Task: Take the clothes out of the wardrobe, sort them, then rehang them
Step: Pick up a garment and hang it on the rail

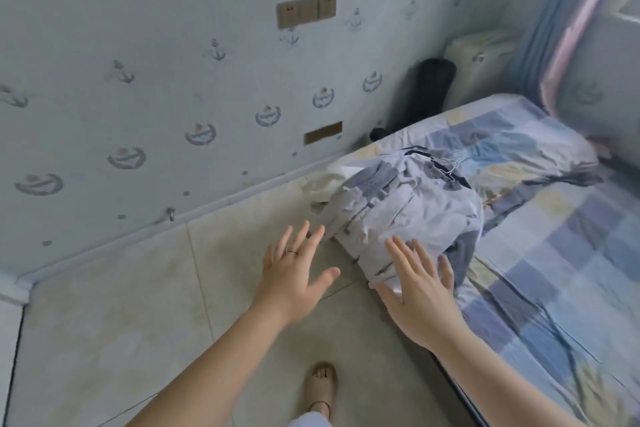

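Grey-white clothes heap [408,204] on bed [571,253], left hand [291,281], right hand [419,291], both grips apart

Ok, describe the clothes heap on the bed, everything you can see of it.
The heap is a crumpled bundle of thin, pale grey-white cloth with dark grey-blue patches and dark stripes near its top. It lies at the left edge of the bed. A cream piece sticks out at its far left. The right hand, fingers spread, is over its near end; contact is unclear. The left hand is open beside it.
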Demonstrator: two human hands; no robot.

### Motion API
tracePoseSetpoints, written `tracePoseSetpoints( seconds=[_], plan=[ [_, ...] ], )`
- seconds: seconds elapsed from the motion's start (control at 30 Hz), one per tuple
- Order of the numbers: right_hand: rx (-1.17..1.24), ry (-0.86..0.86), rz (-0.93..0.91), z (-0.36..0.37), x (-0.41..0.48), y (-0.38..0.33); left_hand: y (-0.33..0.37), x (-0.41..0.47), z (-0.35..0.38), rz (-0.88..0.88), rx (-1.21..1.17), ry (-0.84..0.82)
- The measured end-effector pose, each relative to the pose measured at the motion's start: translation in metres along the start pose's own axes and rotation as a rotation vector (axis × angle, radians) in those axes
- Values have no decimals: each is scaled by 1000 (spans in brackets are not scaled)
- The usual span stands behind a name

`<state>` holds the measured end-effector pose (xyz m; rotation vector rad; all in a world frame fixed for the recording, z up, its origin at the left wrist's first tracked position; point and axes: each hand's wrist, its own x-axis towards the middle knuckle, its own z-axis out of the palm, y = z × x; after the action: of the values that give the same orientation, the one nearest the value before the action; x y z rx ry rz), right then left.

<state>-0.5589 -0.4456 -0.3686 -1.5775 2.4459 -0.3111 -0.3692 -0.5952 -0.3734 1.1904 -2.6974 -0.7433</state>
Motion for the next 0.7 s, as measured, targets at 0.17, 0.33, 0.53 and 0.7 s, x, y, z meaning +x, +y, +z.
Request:
tracePoseSetpoints(
  seconds=[0.17,0.33,0.53,0.7],
  plan=[
    [12,-6,215,3,44,38,9,93,16,130,36,-135],
    [42,30,408,-7,74,77,32,170,30,238,70,-236],
    [77,51,541,-10,111,136,77,255,52,370,122,-334],
    [83,19,559,-19,150,192,122,325,76,393,174,-399]
  ],
)
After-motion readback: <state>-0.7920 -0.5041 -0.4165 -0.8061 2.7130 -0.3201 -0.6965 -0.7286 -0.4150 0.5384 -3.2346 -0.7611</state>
